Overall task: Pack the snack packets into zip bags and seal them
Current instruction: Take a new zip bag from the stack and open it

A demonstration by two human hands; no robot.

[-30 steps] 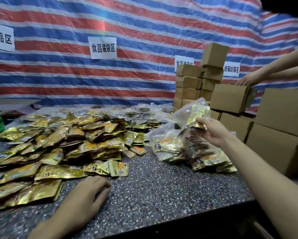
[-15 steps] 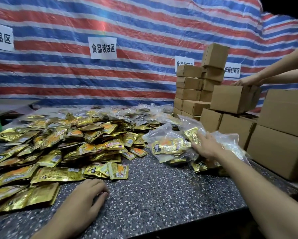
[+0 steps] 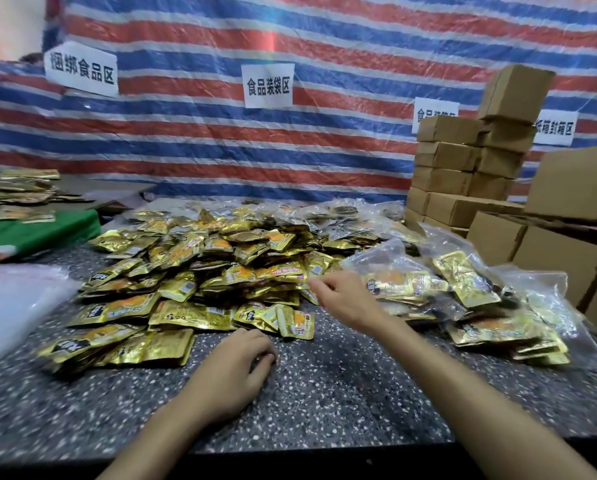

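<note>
The snack packets (image 3: 200,275), gold foil pouches, lie in a loose heap across the middle of the frame and spread toward the lower left. At the middle right lie the zip bags (image 3: 470,289), clear plastic stuffed with packets and piled on one another. Whether their strips are pressed closed cannot be told.

The right hand (image 3: 345,301) hovers between the heap and the filled bags, its fingers loosely bent toward the heap's near edge with nothing in its grasp. The left hand (image 3: 236,367) rests on the speckled table (image 3: 342,403) just below the heap, fingers loosely curled and holding nothing.

At the left edge a pale, blurred sheet of plastic (image 3: 16,306) may be empty bags, though that is unsure. Cardboard boxes (image 3: 463,174) are stacked at the upper right, in front of a striped tarp (image 3: 221,140).

The step in hand looks like the start of a fresh bag. The next move calls for an empty bag held open with one hand and a firm pinch on the slippery foil to gather packets.
</note>
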